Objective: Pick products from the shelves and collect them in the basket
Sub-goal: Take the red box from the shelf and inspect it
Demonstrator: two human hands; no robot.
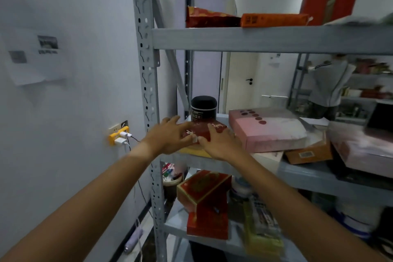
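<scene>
Head view: at centre frame, the left hand (pixel 170 137) and right hand (pixel 219 144) clasp a flat red box (pixel 203 131) on the grey metal shelf (pixel 265 40), before a black round jar (pixel 203 108).

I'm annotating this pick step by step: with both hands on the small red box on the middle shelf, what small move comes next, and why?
Probably draw the red box straight back off the shelf edge. The left hand and right hand flank it, while a black jar stands close behind and a pink box beside.
</scene>
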